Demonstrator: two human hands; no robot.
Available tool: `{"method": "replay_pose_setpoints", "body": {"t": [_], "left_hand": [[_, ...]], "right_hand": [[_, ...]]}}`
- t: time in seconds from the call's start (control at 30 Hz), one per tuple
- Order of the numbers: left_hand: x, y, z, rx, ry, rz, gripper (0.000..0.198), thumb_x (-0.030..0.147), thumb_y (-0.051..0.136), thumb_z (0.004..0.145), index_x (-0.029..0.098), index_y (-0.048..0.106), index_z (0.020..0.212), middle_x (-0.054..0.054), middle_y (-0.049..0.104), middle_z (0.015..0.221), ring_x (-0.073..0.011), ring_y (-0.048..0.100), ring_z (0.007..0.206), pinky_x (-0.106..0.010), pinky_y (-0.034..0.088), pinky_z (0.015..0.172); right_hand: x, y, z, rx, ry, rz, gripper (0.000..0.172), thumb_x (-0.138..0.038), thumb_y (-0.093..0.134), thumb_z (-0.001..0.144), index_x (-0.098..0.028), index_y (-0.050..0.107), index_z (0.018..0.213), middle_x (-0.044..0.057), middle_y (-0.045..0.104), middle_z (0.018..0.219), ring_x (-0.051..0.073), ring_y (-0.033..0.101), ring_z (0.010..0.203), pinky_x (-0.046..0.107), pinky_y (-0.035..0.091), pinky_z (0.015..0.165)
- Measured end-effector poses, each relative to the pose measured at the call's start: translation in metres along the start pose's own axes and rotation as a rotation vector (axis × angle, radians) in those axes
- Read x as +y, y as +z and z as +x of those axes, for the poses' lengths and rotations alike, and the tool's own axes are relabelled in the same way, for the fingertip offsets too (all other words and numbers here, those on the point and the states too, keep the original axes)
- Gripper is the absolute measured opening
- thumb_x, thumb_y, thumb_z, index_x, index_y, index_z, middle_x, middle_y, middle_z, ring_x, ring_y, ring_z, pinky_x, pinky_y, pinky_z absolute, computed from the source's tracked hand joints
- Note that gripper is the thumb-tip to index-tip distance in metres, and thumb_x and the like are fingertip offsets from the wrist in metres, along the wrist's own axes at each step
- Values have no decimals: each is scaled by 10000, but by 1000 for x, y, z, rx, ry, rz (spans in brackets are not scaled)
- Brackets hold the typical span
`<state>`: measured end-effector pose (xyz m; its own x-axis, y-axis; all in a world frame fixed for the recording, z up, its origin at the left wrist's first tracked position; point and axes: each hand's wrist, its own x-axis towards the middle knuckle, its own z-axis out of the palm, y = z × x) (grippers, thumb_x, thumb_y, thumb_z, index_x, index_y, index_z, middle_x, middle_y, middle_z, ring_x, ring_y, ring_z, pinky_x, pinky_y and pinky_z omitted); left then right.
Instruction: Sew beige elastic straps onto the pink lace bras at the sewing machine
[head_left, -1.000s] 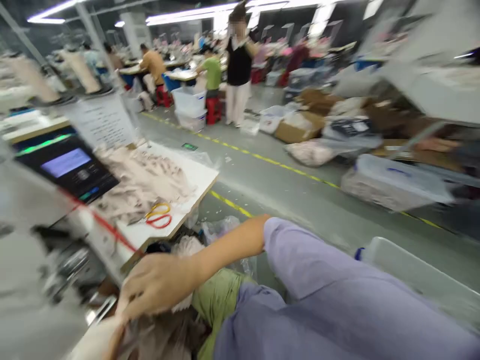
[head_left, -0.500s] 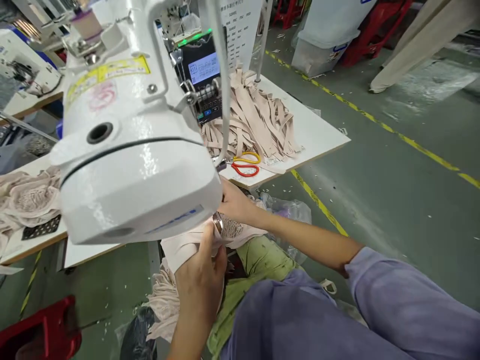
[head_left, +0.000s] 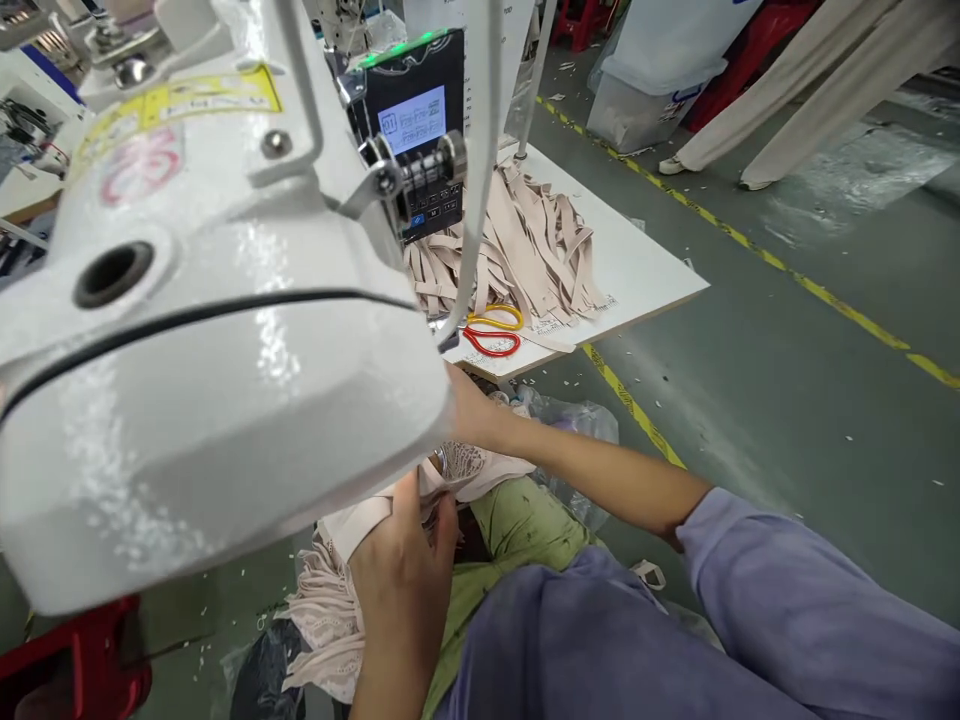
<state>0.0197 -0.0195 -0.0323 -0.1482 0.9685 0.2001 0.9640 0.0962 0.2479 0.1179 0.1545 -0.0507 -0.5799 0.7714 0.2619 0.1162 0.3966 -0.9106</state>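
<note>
A big white sewing machine head [head_left: 210, 330] fills the left and hides its needle area. Under its lower edge lies a pale pink lace garment [head_left: 337, 600], hanging down toward my lap. My left hand [head_left: 405, 570] lies on the garment's band with the thumb up, fingers pressed to the cloth. My right hand [head_left: 469, 405] reaches under the machine head from the right. Its fingers are hidden behind the machine, close to the lace part [head_left: 465, 462].
On the white table [head_left: 652, 275] behind lie a heap of beige straps [head_left: 525, 250] and red and yellow scissors [head_left: 491, 330]. The machine's control panel [head_left: 416, 120] is lit. A person's legs [head_left: 780, 90] stand on the grey floor. A clear bag [head_left: 570, 420] sits below the table.
The view swung from the workshop aisle down to the machine, then moved closer to it. My left hand came onto the garment, and my right hand went further under the machine head.
</note>
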Motion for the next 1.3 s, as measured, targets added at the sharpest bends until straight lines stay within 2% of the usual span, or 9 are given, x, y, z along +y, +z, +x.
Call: {"method": "replay_pose_setpoints", "body": {"t": [0.13,0.27,0.37,0.57,0.73,0.87,1.1,1.2,1.3], "left_hand": [[1,2,-1,33,-6,-14,565,347,569,918,210,452,1454,-45,756,753,-194,640,533,-265,421,516],[0,3,-2,2,-15,8,589,370,561,925,214,417,1475,-55,764,797,-199,641,533,-273,409,506],[2,3,-3,-35,-18,51,620,389,548,939,206,366,1503,-77,766,857,-197,625,514,-283,387,494],[11,3,-4,-30,25,161,653,392,548,941,155,347,1515,-63,697,677,-232,620,532,-297,356,502],[10,-4,-5,-92,-7,163,640,400,539,948,171,349,1515,-32,673,646,-205,595,496,-274,330,489],[8,-6,-5,-112,-46,165,637,401,538,953,178,342,1517,-17,676,654,-179,577,476,-255,312,477],[7,-4,-5,-95,-22,122,633,395,546,949,193,344,1513,-31,707,706,-190,625,530,-248,331,480],[4,-3,-8,-78,-55,78,623,410,525,956,168,352,1503,-71,734,782,-214,667,594,-252,381,495],[4,0,-11,-41,-108,11,726,475,530,942,109,293,1522,-148,740,920,-243,693,658,-292,471,556]], "right_hand": [[6,2,0,30,-52,-61,305,-187,571,810,-186,617,1112,82,610,1060,234,585,994,351,481,876],[10,3,0,33,-113,-60,333,-192,569,821,-192,608,1151,85,600,1068,230,584,974,343,477,852],[10,3,1,39,-93,-45,327,-156,585,789,-192,607,1113,75,613,1071,227,581,983,335,471,864],[9,-2,-2,75,-91,29,360,-134,616,781,-175,591,1137,47,611,1052,180,579,912,300,463,834],[15,-4,-21,184,20,172,454,-259,643,854,-204,509,1284,45,557,1144,80,507,670,251,463,683],[19,-4,-41,201,98,223,392,-332,619,905,-204,522,1262,41,576,1098,83,517,703,248,461,689],[17,1,-63,120,194,334,311,-382,601,922,-207,557,1175,34,603,1059,124,557,824,269,474,736],[13,4,-67,89,200,348,301,-391,600,921,-206,560,1156,19,596,1009,119,547,799,265,468,728],[8,5,-69,95,210,370,282,-374,614,907,-196,556,1118,16,591,995,112,541,778,265,465,739]]}}
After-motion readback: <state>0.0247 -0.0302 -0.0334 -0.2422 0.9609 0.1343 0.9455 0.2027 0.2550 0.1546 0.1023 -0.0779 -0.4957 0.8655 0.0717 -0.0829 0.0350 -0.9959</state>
